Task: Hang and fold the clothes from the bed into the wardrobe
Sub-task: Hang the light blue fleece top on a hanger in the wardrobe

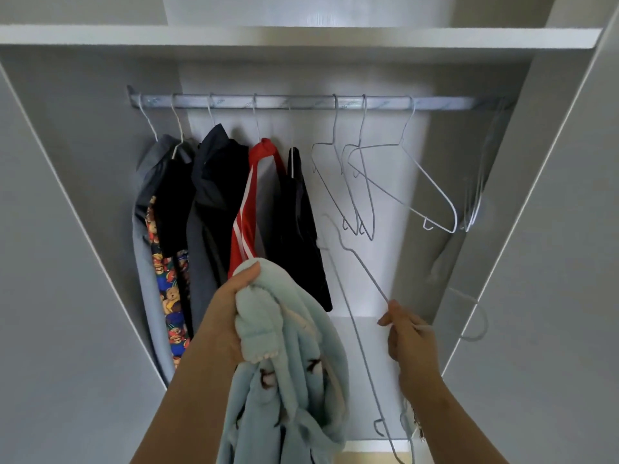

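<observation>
Both forearms reach forward from the near edge into the open wardrobe (100,145). The left hand (231,316) is raised in the middle of the view with the palm turned to the right. Its fingers (249,271) are curled tight round a bunch of the light blue fluffy garment (301,363), with the thumb lying on top of the cloth. The rest of the garment hangs down from this grip along the left forearm to the near edge of the picture. On the cloth there are small dark stitched marks like closed eyes (315,365) - no letters can be read there. The right hand (412,343) is lower and to the right, with its back to the camera. Thumb and forefinger pinch one arm of a white wire hanger (365,272), and the other fingers are curled in. This hanger is off the rail and tilted, its hook pointing up and left; it is blurred. On the far rail (301,102) five pieces hang at the left: a grey garment (144,229), a black one with a teddy-bear print (170,296), a dark navy jacket (214,182), a red garment with white stripes (248,222) and a black garment (298,229). To the right of them hang empty hangers (418,182). The rail carries a faint repeated print - too small to read. A shelf (301,38) lies above the rail.
</observation>
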The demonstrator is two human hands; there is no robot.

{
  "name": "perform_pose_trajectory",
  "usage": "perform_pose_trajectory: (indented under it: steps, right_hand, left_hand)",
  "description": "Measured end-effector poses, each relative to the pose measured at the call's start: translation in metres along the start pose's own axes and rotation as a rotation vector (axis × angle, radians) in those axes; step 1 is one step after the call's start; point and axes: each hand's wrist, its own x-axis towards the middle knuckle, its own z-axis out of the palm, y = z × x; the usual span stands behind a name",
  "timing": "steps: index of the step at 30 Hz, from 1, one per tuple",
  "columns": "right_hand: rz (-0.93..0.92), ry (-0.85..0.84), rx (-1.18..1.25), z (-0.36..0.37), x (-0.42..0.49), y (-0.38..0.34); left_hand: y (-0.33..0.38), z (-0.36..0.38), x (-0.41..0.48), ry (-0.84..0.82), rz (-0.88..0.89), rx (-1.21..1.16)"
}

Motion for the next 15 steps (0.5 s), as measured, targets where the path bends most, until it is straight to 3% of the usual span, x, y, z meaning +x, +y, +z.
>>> perform_pose_trajectory:
  steps: [4,6,10,12,15]
  right_hand:
    - [0.024,-0.035,0.015,-0.018,0.004,-0.002]
    - [0.040,-0.048,0.048,-0.025,0.007,-0.002]
    - [0.050,-0.134,0.093,-0.032,0.012,0.001]
    - [0.051,-0.200,0.051,-0.032,0.013,0.005]
    - [0.073,-0.254,-0.068,-0.036,0.015,0.011]
  left_hand:
    - [-0.014,0.002,0.001,0.150,-0.048,0.128]
    - [-0.022,0.001,0.004,0.229,0.032,0.286]
    - [-0.035,-0.014,0.009,0.320,0.406,1.132]
    - [-0.042,-0.023,0.013,0.340,0.446,1.157]
    - [-0.047,-0.032,0.014,0.470,0.372,0.837]
